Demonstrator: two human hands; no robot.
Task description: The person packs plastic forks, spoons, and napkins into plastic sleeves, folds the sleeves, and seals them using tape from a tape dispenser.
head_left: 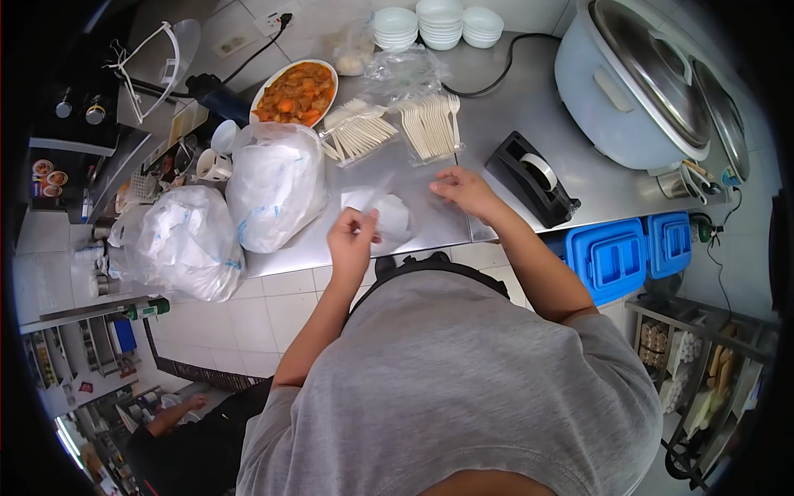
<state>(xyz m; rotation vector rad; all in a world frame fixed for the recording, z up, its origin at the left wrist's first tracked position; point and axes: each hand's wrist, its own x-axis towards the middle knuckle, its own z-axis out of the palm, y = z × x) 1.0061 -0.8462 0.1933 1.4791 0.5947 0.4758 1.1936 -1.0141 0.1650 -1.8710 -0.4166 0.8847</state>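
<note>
Thumb and fingers of my left hand (356, 236) are pinched at the left edge of a white, thin, paper-like piece (390, 218), which has a clear, filmy part above it. To the right, my right hand (466, 193) hovers over the steel counter with thumb and fingertips drawn together; what they hold, if anything, is too small to make out. Just beyond the hands lie two clear packs of cream-coloured forks (428, 126) and cutlery (360, 131). A black tape dispenser (532, 178) with a clear roll sits right of my right hand.
Two full white plastic bags (277, 186) bulge at the counter's left. Behind them is an oval dish of orange stew (295, 93). White bowls (440, 23) are stacked at the back, and a large lidded cooker (628, 91) stands right. Blue lidded bins (608, 260) are below. Another person (194, 438) is lower left.
</note>
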